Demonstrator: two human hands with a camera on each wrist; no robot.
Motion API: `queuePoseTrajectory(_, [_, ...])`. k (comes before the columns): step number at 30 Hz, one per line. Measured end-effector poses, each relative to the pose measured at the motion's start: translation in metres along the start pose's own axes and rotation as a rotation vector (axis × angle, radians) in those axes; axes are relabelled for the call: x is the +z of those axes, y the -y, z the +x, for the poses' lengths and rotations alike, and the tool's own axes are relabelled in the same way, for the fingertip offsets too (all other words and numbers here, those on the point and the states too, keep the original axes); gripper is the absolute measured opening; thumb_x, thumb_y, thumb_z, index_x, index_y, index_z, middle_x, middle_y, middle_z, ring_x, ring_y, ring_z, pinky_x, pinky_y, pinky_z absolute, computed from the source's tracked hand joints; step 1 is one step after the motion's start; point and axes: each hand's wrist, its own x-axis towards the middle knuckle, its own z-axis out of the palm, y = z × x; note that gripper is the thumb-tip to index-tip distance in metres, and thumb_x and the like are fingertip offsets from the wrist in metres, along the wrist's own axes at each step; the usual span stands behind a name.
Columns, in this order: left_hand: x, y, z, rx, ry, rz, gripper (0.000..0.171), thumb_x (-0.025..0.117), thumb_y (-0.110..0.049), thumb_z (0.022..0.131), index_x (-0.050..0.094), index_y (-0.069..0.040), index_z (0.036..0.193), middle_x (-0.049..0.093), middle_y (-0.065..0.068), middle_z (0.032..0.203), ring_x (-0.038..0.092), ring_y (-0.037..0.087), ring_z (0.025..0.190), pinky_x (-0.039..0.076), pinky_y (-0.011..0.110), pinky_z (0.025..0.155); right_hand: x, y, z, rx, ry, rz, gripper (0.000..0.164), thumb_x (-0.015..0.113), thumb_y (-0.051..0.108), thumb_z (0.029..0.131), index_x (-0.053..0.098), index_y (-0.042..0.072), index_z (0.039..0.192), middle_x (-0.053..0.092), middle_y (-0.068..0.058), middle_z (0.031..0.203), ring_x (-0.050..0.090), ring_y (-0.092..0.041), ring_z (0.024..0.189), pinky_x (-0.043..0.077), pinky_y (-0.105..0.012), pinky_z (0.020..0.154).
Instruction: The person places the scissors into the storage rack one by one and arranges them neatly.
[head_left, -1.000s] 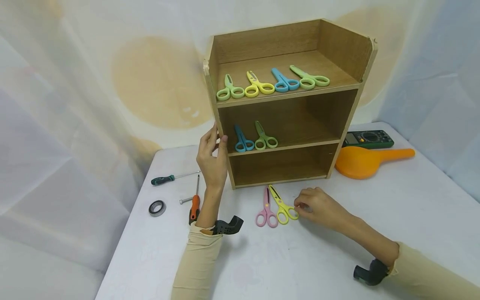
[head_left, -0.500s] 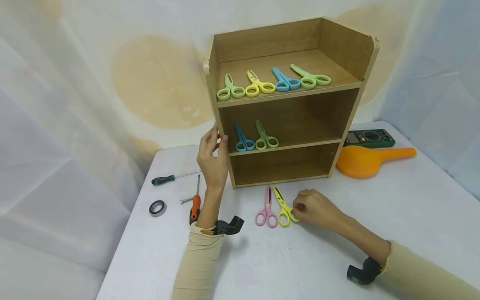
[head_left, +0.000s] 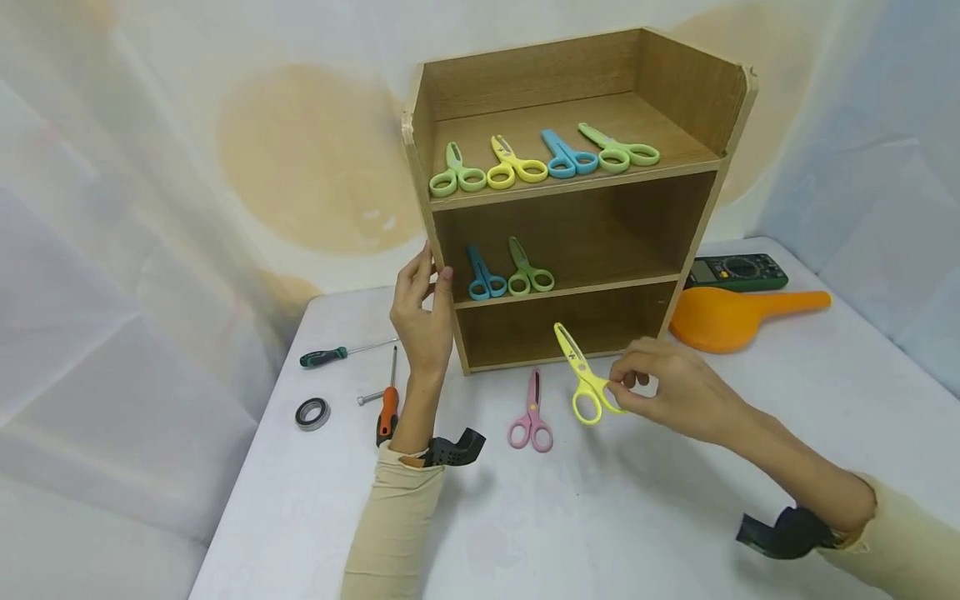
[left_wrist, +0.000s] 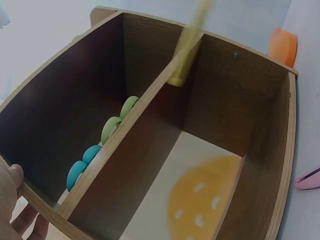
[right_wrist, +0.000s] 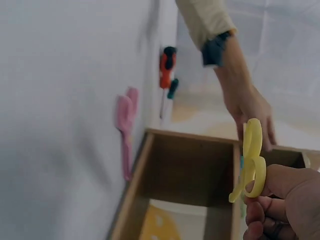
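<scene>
My right hand [head_left: 678, 392] pinches a pair of yellow scissors [head_left: 587, 379] by one finger loop, held above the table in front of the wooden shelf [head_left: 577, 282], blades toward the shelf. The same scissors [right_wrist: 254, 145] show close up in the right wrist view. At the shelf's left side, my left hand [head_left: 423, 321] grips the side panel, thumb in front and fingers behind. Pink scissors [head_left: 532, 417] lie on the table below the shelf. Blue scissors [head_left: 486, 275] and green scissors [head_left: 529, 271] rest on the middle board; several more scissors, including yellow ones [head_left: 516, 164], line the top board.
To the left lie a green screwdriver [head_left: 324, 357], an orange screwdriver [head_left: 387, 408], a bolt [head_left: 370, 398] and a ring bearing [head_left: 312, 413]. Right of the shelf are a multimeter [head_left: 738, 272] and an orange scoop-like object [head_left: 720, 320].
My right hand has lifted the yellow scissors off the table, up and slightly right, from beside the pink scissors. My left hand stays on the shelf's side.
</scene>
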Motion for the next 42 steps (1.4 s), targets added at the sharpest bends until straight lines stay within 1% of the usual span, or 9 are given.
queuePoseTrajectory(3, [-0.001, 0.000, 0.000, 0.003, -0.003, 0.002, 0.040, 0.066, 0.005, 0.093, 0.058, 0.010, 0.132, 0.063, 0.022, 0.119, 0.064, 0.030, 0.108, 0.057, 0.036, 0.084, -0.015, -0.005, 0.019, -0.030, -0.043, -0.008, 0.021, 0.086, 0.002, 0.073, 0.074, 0.016, 0.081, 0.061, 0.011, 0.077, 0.053, -0.007, 0.071, 0.052, -0.021, 0.059])
queuePoseTrajectory(7, [-0.002, 0.003, -0.002, -0.017, -0.001, -0.007, 0.040, 0.066, 0.004, 0.094, 0.058, 0.010, 0.133, 0.062, 0.022, 0.120, 0.063, 0.031, 0.111, 0.057, 0.037, 0.086, -0.029, -0.017, 0.050, -0.036, -0.058, -0.011, 0.016, 0.083, -0.002, 0.075, 0.074, 0.010, 0.080, 0.061, 0.005, 0.073, 0.053, -0.010, 0.066, 0.051, -0.021, 0.056])
queuePoseTrajectory(13, [-0.002, 0.003, -0.004, -0.009, 0.000, -0.006, 0.040, 0.066, 0.005, 0.094, 0.058, 0.011, 0.133, 0.062, 0.023, 0.120, 0.063, 0.032, 0.110, 0.057, 0.035, 0.084, -0.037, -0.035, 0.095, 0.075, -0.002, -0.059, 0.001, 0.075, 0.004, 0.083, 0.075, 0.003, 0.083, 0.063, -0.002, 0.073, 0.053, -0.018, 0.067, 0.046, -0.025, 0.057])
queuePoseTrajectory(17, [-0.002, 0.003, -0.004, -0.004, -0.002, -0.014, 0.040, 0.066, 0.006, 0.093, 0.058, 0.011, 0.132, 0.062, 0.023, 0.121, 0.063, 0.032, 0.109, 0.057, 0.033, 0.083, -0.036, -0.047, 0.119, 0.151, 0.058, -0.075, 0.005, 0.071, 0.006, 0.084, 0.075, 0.002, 0.084, 0.063, -0.004, 0.070, 0.052, -0.021, 0.066, 0.043, -0.030, 0.058])
queuePoseTrajectory(20, [-0.001, 0.005, -0.005, -0.004, -0.002, -0.019, 0.040, 0.066, 0.007, 0.093, 0.058, 0.010, 0.132, 0.062, 0.022, 0.122, 0.063, 0.032, 0.110, 0.057, 0.033, 0.083, -0.034, -0.052, 0.129, 0.191, 0.095, -0.070, 0.008, 0.070, 0.006, 0.084, 0.076, 0.002, 0.085, 0.064, -0.004, 0.069, 0.053, -0.021, 0.065, 0.043, -0.032, 0.058])
queuePoseTrajectory(28, [0.000, 0.003, -0.002, 0.031, -0.005, -0.022, 0.041, 0.067, 0.008, 0.092, 0.059, 0.011, 0.132, 0.062, 0.023, 0.122, 0.064, 0.032, 0.109, 0.058, 0.033, 0.082, -0.031, -0.058, 0.136, 0.250, 0.141, -0.058, 0.011, 0.071, 0.008, 0.086, 0.075, 0.000, 0.092, 0.063, -0.004, 0.071, 0.052, -0.020, 0.063, 0.039, -0.030, 0.053])
queuePoseTrajectory(32, [0.001, 0.004, 0.000, 0.028, -0.009, -0.030, 0.040, 0.067, 0.006, 0.093, 0.058, 0.012, 0.131, 0.062, 0.021, 0.121, 0.063, 0.032, 0.110, 0.057, 0.033, 0.084, -0.030, -0.061, 0.134, 0.278, 0.151, -0.046, 0.013, 0.070, 0.010, 0.089, 0.075, 0.001, 0.097, 0.064, -0.006, 0.076, 0.054, -0.022, 0.067, 0.042, -0.030, 0.055])
queuePoseTrajectory(36, [0.001, 0.005, -0.001, 0.012, -0.005, -0.027, 0.040, 0.067, 0.005, 0.093, 0.059, 0.010, 0.132, 0.063, 0.020, 0.120, 0.063, 0.031, 0.110, 0.057, 0.034, 0.086, -0.034, -0.056, 0.126, 0.236, 0.083, -0.065, 0.015, 0.068, 0.012, 0.091, 0.075, 0.001, 0.099, 0.065, -0.006, 0.079, 0.055, -0.023, 0.072, 0.045, -0.032, 0.060])
queuePoseTrajectory(42, [0.001, 0.003, -0.001, 0.017, -0.005, -0.021, 0.040, 0.067, 0.006, 0.093, 0.058, 0.011, 0.132, 0.062, 0.022, 0.120, 0.063, 0.031, 0.110, 0.057, 0.034, 0.085, -0.033, -0.039, 0.100, 0.075, -0.055, -0.100, 0.008, 0.072, 0.008, 0.090, 0.076, 0.003, 0.094, 0.064, -0.004, 0.081, 0.054, -0.019, 0.074, 0.048, -0.030, 0.063])
